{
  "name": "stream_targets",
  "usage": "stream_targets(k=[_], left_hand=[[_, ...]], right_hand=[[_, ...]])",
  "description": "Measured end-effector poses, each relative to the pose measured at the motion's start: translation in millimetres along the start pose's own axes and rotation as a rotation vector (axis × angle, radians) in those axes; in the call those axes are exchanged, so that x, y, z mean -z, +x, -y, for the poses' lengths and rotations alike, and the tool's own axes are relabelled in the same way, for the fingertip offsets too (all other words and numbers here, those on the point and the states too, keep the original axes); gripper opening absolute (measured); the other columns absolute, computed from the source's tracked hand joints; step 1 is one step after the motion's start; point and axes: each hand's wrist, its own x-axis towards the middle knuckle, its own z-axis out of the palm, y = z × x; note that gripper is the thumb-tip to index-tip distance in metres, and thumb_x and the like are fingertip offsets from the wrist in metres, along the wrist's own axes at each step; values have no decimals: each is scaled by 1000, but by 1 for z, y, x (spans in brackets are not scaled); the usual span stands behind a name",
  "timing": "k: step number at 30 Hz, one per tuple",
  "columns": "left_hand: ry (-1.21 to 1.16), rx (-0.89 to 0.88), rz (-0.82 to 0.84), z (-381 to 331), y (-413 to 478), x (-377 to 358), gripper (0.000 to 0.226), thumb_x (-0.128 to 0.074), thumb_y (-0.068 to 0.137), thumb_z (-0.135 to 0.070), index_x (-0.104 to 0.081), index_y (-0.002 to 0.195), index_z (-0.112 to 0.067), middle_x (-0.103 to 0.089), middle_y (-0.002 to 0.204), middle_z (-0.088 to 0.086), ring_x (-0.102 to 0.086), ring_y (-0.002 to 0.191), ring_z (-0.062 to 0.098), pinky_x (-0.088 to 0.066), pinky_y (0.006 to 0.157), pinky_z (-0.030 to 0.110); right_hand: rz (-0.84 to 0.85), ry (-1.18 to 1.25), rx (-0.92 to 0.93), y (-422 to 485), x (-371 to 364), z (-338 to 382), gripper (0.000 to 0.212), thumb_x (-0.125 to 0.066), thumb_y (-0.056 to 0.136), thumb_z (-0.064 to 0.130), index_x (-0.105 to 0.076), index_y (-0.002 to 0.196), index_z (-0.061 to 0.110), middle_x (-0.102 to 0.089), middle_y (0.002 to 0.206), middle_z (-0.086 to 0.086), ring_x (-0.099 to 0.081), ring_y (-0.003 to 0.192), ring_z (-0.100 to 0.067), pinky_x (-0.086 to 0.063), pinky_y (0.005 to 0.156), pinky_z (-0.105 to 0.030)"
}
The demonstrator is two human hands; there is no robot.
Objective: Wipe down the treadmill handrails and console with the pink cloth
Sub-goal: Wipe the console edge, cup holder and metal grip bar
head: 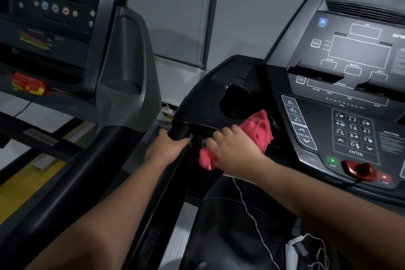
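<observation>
ENTER, START, INCLINE on console [355,98]

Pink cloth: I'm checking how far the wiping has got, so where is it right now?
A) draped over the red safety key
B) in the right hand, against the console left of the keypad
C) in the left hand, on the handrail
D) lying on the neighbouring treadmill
B: the right hand grips the pink cloth against the console, just below its round recess, while the left hand holds the handrail bare.

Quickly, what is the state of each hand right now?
The left hand grips the black handrail.
The right hand holds the pink cloth.
</observation>
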Motion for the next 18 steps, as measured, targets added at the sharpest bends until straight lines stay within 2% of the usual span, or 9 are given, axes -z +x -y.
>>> stream_targets(k=[2,5,7,9,10,12,15,18], left_hand=[[-4,2,5,0,-1,0,68,-61,77,-59,-39,128,-19,-59,106,0,-60,94,25,-43,72,32],[-1,-7,-4,0,-2,1,68,-60,78,-59,-40,129,-18,-57,100,-2,-57,87,22,-43,71,32],[1,-18,-9,0,-3,0,70,-58,79,-61,-40,129,-17,-59,104,-1,-58,91,23,-43,73,32],[15,-28,-14,1,-2,0,71,-55,80,-64,-41,130,-16,-61,114,3,-60,101,26,-44,76,33],[23,-30,-15,1,-2,-1,71,-53,80,-65,-42,130,-16,-61,118,4,-60,105,27,-45,78,33],[36,-30,-19,3,-1,-2,72,-48,81,-68,-43,131,-16,-61,122,5,-59,109,28,-45,83,35],[54,-30,-17,4,0,-2,72,-42,84,-69,-42,133,-17,-60,125,5,-57,113,29,-44,85,37],[51,-24,-10,4,1,-2,70,-35,86,-69,-43,133,-18,-59,125,6,-57,112,29,-44,86,37]], right_hand=[[200,71,-84,14,12,-8,34,-37,92,40,-63,92,17,-65,85,-5,-62,80,-28,-42,76,-35],[338,-12,-16,28,17,-2,28,-29,101,28,-52,90,16,-55,74,-2,-60,80,-27,-45,76,-39],[340,-14,11,32,13,13,28,-30,102,25,-56,110,16,-61,89,-3,-60,86,-28,-44,78,-40],[295,-47,-4,32,2,33,32,-31,100,25,-51,121,11,-61,109,-11,-58,100,-33,-42,87,-43],[270,-113,-2,31,-5,43,33,-31,98,23,-51,119,8,-61,110,-12,-58,99,-33,-42,88,-43],[308,-250,-20,30,-15,60,37,-31,90,21,-61,109,12,-65,96,-8,-62,86,-27,-47,80,-38],[312,-315,-197,35,-25,78,43,-31,78,24,-71,92,18,-66,75,-3,-63,68,-18,-50,69,-33],[267,-310,-283,52,-30,86,44,-36,84,28,-73,102,15,-67,77,-7,-65,69,-17,-50,67,-34]])
